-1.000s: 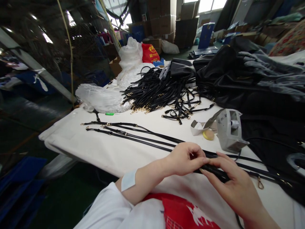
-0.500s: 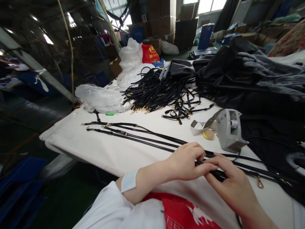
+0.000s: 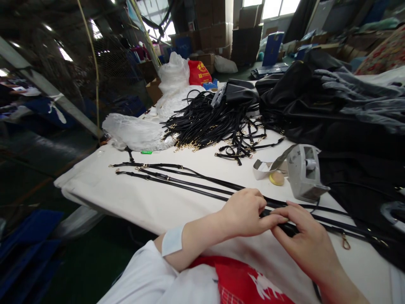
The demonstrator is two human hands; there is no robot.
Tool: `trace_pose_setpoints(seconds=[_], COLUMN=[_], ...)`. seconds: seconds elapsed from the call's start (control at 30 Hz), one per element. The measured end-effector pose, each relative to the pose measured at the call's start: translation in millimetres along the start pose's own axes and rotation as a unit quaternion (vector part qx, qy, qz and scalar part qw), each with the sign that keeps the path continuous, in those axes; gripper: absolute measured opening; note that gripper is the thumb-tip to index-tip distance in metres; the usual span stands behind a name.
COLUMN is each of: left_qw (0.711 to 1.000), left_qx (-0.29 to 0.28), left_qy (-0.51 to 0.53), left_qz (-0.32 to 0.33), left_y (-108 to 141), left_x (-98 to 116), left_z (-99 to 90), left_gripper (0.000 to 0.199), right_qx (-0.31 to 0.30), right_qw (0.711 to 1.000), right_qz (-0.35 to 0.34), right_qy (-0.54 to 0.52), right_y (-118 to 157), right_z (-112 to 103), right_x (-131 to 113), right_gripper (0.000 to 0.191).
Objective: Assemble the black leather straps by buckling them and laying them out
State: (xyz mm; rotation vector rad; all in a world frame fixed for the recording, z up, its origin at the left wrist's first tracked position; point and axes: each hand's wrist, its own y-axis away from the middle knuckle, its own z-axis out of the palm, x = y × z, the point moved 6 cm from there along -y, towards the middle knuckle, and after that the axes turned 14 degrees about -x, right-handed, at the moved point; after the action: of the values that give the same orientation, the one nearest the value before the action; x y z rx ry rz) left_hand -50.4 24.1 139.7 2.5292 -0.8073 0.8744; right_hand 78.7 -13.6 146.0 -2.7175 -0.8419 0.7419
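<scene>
Close together at the table's front edge, both my hands are closed on a black strap (image 3: 289, 229). My left hand (image 3: 245, 213) grips it with thumb and fingers, its thumb tip meeting the fingers of my right hand (image 3: 305, 238). The fingers partly hide what they hold. Several long black straps (image 3: 190, 184) with gold buckles and clasps lie stretched across the table, passing just behind my hands. A gold snap hook (image 3: 345, 242) rests to the right of my right hand.
A grey tape dispenser (image 3: 305, 173) stands behind my right hand, beside a round yellow-edged disc (image 3: 276, 178). Farther back lies a heap of black straps (image 3: 202, 122). Clear plastic wrapping (image 3: 136, 131) is at left, black material (image 3: 297, 97) at right. The white table (image 3: 95, 177) ends at left.
My left hand has shifted slightly left and down, with the strap still held. The right hand stays nearly in place. The long straps behind have moved very little.
</scene>
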Motion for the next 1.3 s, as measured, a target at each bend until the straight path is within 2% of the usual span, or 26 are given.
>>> trace_pose_setpoints(seconds=[0.13,0.23,0.3,0.4,0.47,0.53,0.6,0.67,0.7,0.77,0.83,0.9,0.97,1.03,1.17,1.3], left_qw=[0.993,0.972,0.953,0.924,0.902,0.883,0.871,0.891,0.908,0.929,0.929,0.932,0.944,0.961,0.982,0.98], left_qx=[-0.028,-0.028,-0.005,0.07,0.109,0.066,-0.034,-0.11,-0.131,-0.169,-0.192,-0.169,-0.138,-0.131,-0.144,-0.151], left_qy=[0.092,0.2,0.276,0.364,0.407,0.445,0.452,0.393,0.352,0.295,0.292,0.303,0.277,0.208,0.042,0.066], left_qz=[0.07,0.119,0.123,0.09,0.092,0.134,0.188,0.2,0.188,0.148,0.119,0.107,0.114,0.125,0.112,0.11], left_y=[-3.2,-2.0,0.8,7.9,12.6,12.3,9.7,7.4,6.0,4.2,5.0,7.0,9.4,10.6,7.0,6.4], left_x=[2.4,1.4,-5.9,-24.5,-31.7,-27.0,-13.4,-3.4,-1.9,-4.3,-10.5,-18.2,-21.9,-19.4,-8.3,-3.0], left_z=[5.8,0.5,-12.0,-39.5,-53.8,-53.9,-40.3,-20.9,-11.6,2.9,6.5,-3.4,-16.9,-23.2,-10.8,-3.4], left_gripper=[0.043,0.036,0.036,0.044,0.046,0.043,0.052,0.071,0.068,0.042,0.028,0.029,0.027,0.025,0.025,0.026], right_qx=[-0.005,-0.016,-0.009,0.023,0.026,0.013,0.012,0.019,0.02,0.018,0.013,-0.011,-0.073,-0.141,-0.193,-0.226], right_qw=[1.0,1.0,0.999,0.993,0.989,0.983,0.973,0.962,0.959,0.958,0.961,0.966,0.971,0.971,0.965,0.944], right_qz=[-0.006,0.002,0.029,0.093,0.12,0.136,0.148,0.155,0.157,0.166,0.181,0.184,0.169,0.145,0.111,0.107], right_qy=[-0.007,-0.021,-0.037,-0.062,-0.084,-0.12,-0.175,-0.223,-0.235,-0.232,-0.209,-0.182,-0.153,-0.129,-0.141,-0.215], right_y=[-2.0,0.0,4.2,13.0,17.2,19.0,19.9,20.9,21.6,23.9,27.3,28.8,26.5,21.6,9.9,6.3], right_z=[1.9,1.6,-3.9,-17.1,-20.7,-17.7,-12.0,-6.7,-4.9,-3.9,-7.0,-10.4,-8.9,-3.0,7.4,11.7], right_x=[-4.8,-2.9,4.4,20.7,28.4,32.4,33.9,34.3,34.7,37.8,45.1,53.0,56.4,53.5,33.4,21.2], right_gripper=[0.005,0.005,0.009,0.016,0.019,0.02,0.022,0.023,0.022,0.022,0.024,0.027,0.029,0.031,0.041,0.039])
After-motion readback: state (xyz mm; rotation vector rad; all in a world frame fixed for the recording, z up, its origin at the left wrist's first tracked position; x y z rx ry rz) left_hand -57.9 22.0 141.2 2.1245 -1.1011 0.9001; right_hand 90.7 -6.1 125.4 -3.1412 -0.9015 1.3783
